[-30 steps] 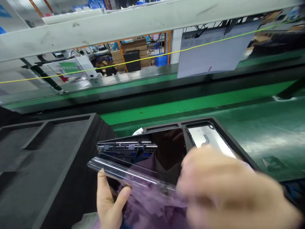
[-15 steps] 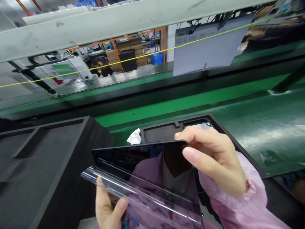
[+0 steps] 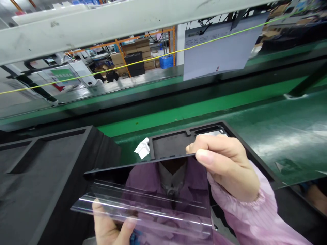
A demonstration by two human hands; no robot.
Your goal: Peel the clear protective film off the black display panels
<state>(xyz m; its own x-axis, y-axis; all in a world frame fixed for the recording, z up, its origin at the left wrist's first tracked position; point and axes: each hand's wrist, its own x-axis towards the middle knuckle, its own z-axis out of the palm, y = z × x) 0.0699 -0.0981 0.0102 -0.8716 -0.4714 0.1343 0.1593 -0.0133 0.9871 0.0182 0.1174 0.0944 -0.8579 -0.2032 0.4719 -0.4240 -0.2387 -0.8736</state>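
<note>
A glossy black screen panel [image 3: 166, 180] is tilted in front of me and mirrors a pink garment. My right hand [image 3: 224, 163] pinches its upper right corner between thumb and fingers. Clear plastic film [image 3: 148, 212], partly peeled away and curled, lies across the lower part of the panel. Its loose left end is gripped by my left hand [image 3: 109, 221], thumb in front and fingers behind. Behind the panel is a black foam tray [image 3: 172, 144] with recesses, a silvery item in the right one. The panel's lower edge is out of frame.
Black foam trays [image 3: 48, 177] are stacked at the left. A crumpled white scrap [image 3: 142, 148] lies on the green work surface [image 3: 276, 136]. Beyond stand a grey hanging panel [image 3: 217, 51] and a pale crossbeam [image 3: 122, 27]. Part of another person's arm [image 3: 315, 197] shows at the right edge.
The film's curled edge has moved left and down with my left hand. The panel has shifted left and tips further back, and my right hand still holds its corner.
</note>
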